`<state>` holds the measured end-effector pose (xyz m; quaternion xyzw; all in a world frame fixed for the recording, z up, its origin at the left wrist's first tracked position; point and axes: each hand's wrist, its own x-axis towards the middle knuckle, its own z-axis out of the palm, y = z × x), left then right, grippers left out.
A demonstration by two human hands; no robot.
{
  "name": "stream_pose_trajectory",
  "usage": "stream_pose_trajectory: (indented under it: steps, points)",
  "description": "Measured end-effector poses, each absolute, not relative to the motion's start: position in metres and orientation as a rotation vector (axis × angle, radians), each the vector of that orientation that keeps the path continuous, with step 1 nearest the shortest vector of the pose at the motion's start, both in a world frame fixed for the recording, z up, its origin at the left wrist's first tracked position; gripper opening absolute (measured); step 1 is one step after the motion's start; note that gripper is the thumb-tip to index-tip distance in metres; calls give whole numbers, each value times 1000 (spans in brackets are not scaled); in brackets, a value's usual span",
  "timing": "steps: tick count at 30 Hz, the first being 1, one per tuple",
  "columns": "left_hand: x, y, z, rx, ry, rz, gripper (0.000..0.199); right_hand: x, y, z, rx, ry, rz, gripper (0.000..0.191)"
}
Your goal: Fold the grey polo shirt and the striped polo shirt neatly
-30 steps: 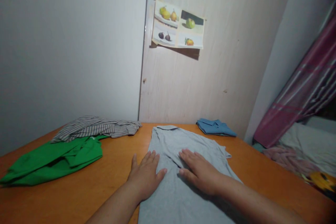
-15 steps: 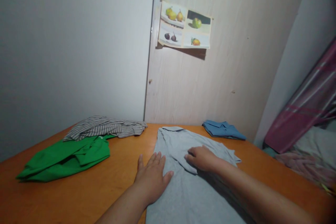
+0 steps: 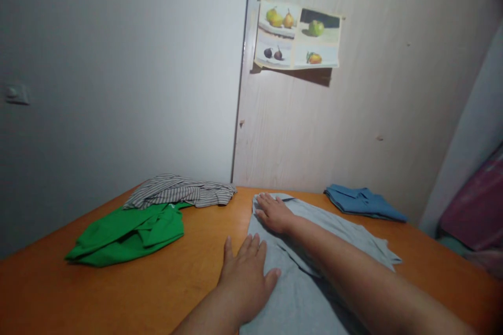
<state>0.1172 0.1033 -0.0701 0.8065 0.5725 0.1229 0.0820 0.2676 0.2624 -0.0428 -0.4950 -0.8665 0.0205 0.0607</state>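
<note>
A light grey shirt (image 3: 286, 293) lies on the orange table, partly folded over itself, its far end near the wall and one corner sticking out to the right. My left hand (image 3: 247, 272) rests at the shirt's left edge, fingers spread and holding nothing. Farther off, my right hand (image 3: 274, 213) lies flat on the shirt's far end by the collar, with its fingers stretched out. My right forearm crosses over the shirt and hides part of it.
On the table (image 3: 176, 282) at left lie a crumpled green garment (image 3: 129, 233) and a striped garment (image 3: 181, 191) behind it. A folded blue shirt (image 3: 363, 201) is at the back right. Fruit pictures (image 3: 296, 36) hang on the wall panel. Pink material (image 3: 475, 209) shows at far right.
My right hand has moved away from me, from the middle of the grey shirt to its collar end, and its fingers have straightened. My left hand stays at the left edge. The view has turned left.
</note>
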Motion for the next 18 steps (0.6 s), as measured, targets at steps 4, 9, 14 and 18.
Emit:
stream_pose_trajectory:
  steps: [4,9,14,18]
  points:
    - [119,101,-68,2375,1716,353,75,269,280,-52,-1655,-2651,186,71]
    - [120,100,-68,2367,1707,360,76,262,294,-49,-1636,-2590,152,65]
    - [120,100,-67,2356,1708,324,78,252,300,-56,-1586,-2582,150,67]
    - [120,100,-65,2364,1695,324,78,253,301,-65,-1547,-2598,174,71]
